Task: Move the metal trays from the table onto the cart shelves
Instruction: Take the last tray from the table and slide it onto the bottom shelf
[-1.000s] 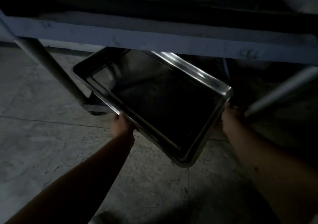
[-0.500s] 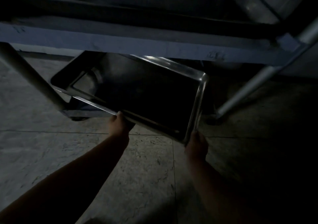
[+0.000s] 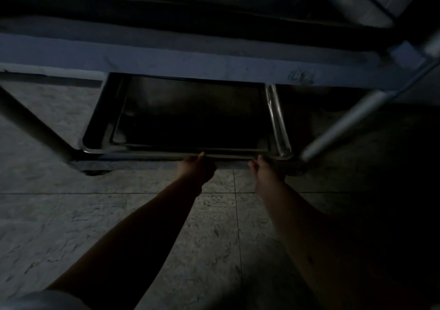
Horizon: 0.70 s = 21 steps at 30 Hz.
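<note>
Between the cart's posts (image 3: 342,124), both hands (image 3: 196,166) grip the tray (image 3: 190,116).

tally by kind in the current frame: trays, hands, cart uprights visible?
metal tray: 1, on the cart's bottom shelf
hands: 2, left hand and right hand, both at the tray's near rim
cart uprights: 2, left upright, right upright
Total: 5
</note>
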### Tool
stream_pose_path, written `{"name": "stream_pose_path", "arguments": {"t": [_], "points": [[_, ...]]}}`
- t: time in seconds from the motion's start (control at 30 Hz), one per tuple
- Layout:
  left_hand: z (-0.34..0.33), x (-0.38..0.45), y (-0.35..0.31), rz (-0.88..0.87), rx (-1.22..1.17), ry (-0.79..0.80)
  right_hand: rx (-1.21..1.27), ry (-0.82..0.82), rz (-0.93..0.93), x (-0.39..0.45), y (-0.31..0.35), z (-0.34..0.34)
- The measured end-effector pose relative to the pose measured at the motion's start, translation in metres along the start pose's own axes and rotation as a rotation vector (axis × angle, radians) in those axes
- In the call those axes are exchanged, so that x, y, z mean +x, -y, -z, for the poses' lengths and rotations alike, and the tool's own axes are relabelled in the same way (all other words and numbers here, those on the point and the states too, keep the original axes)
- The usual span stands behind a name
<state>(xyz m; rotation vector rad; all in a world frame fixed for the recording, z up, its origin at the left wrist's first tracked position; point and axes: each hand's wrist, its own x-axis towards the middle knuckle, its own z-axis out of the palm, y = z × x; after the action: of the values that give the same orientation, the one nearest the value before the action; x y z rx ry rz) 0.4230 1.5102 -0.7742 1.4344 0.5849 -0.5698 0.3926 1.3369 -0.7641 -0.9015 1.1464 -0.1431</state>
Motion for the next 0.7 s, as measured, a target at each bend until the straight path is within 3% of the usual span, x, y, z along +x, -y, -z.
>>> {"name": "stream_pose_path", "arguments": {"t": [0.07, 0.17, 0.2, 0.23, 0.3, 0.37, 0.7], "points": [[0.012, -0.002, 0.005, -0.177, 0.344, -0.103, -0.181, -0.041, 0.176, 0.000, 0.003, -0.006], [0.050, -0.006, 0.015, -0.812, 0.981, -0.362, -0.960, -0.090, 0.840, -0.006, -0.013, 0.013], [0.064, -0.005, 0.021, -0.971, 1.136, -0.405, -1.211, -0.073, 1.024, -0.010, -0.020, 0.020], [0.078, -0.006, 0.025, -1.019, 1.288, -0.407, -1.419, -0.022, 1.136, -0.011, -0.027, 0.026], [0.100, -0.005, 0.032, -0.914, 1.477, -0.323, -1.690, 0.132, 1.157, -0.008, -0.038, 0.030], [0.112, 0.001, 0.039, -0.832, 1.552, -0.252, -1.799, 0.196, 1.100, 0.000, -0.047, 0.031], [0.107, 0.026, 0.017, -0.804, 1.592, -0.233, -1.881, 0.248, 1.003, 0.023, -0.028, 0.004]]}}
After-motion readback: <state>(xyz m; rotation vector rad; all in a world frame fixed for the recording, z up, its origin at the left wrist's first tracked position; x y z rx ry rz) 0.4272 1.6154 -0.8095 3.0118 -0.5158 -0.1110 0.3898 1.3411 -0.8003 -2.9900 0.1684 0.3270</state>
